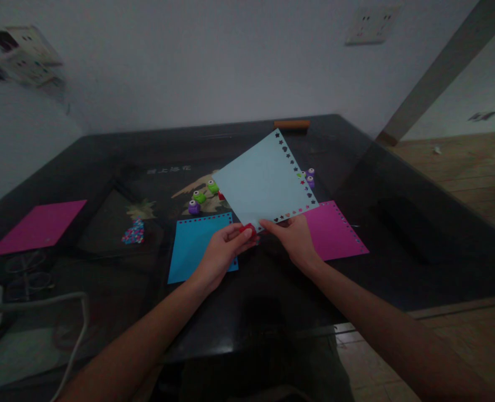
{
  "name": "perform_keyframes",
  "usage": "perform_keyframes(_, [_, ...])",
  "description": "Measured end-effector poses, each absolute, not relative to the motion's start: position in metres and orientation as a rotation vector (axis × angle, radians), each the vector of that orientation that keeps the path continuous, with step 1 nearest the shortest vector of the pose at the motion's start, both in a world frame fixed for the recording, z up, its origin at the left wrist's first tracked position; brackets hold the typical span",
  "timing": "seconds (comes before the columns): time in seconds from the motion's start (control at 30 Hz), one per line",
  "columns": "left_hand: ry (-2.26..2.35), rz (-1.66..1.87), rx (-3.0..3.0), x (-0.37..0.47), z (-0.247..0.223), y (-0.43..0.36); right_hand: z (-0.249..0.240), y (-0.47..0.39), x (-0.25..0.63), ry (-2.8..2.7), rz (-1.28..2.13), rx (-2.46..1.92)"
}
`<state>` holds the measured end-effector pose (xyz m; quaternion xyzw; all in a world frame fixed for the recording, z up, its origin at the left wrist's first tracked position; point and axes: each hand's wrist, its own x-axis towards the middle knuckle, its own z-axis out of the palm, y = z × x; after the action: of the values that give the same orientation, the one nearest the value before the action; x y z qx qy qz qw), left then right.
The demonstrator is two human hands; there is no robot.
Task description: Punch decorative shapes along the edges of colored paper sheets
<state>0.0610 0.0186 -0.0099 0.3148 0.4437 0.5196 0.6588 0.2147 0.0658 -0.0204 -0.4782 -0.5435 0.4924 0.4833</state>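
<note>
Black and glossy, the table (339,162) carries a row of pale printed characters (169,170); the second looks like 上 and the last like 花, the others too blurred to read. Above it, between the two hands, a pale blue sheet (260,181) is held tilted, small cut-out shapes lining its right and near edges. Beneath and left of it lies a brighter blue sheet (191,248), its right side partly covered by the left hand (226,248). One magenta sheet (335,231) lies at right, its left part hidden by the right hand (295,237); another magenta sheet (40,223) lies far left. The right hand pinches the pale sheet's near edge, thumb on top. The left is closed around a small red tool (247,229) at the sheet's nearest corner, fingers masking most of its form. Bright confetti (134,232) forms a small pile. Purple figures (310,177) are partly cut off by the pale sheet.
</note>
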Motion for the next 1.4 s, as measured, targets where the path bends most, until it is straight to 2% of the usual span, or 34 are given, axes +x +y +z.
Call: perform_keyframes(1.4, [1.010, 1.157, 0.742, 0.0606, -0.0091, 0.0188, -0.0194, 0.0643, 0.2135, -1.313, 1.199, -1.170])
